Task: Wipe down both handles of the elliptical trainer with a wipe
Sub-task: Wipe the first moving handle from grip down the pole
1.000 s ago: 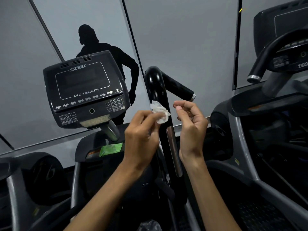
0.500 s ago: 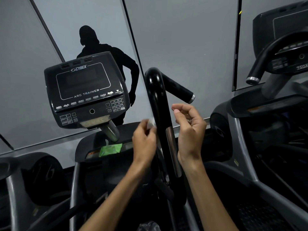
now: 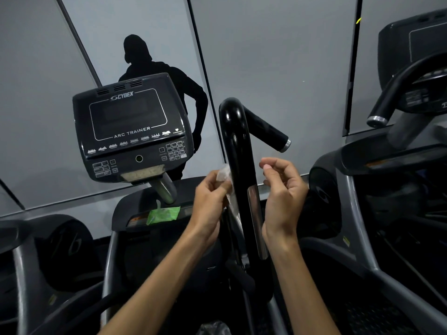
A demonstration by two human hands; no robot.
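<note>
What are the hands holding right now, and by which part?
The left hand pinches the white wipe by its upper end against the black handle. The right hand holds nothing.

We lose part of the white wipe (image 3: 226, 181) behind the curled fingers (image 3: 221, 187) of the left hand (image 3: 210, 204) and behind the black handle (image 3: 238, 151) just right of them. We cannot tell whether the right hand (image 3: 284, 197), fingers curled beside the handle, pinches anything. The neighbouring machine's console (image 3: 416, 56) is cut by the right edge. Small print under the console (image 3: 130, 131) screen is unreadable.
</note>
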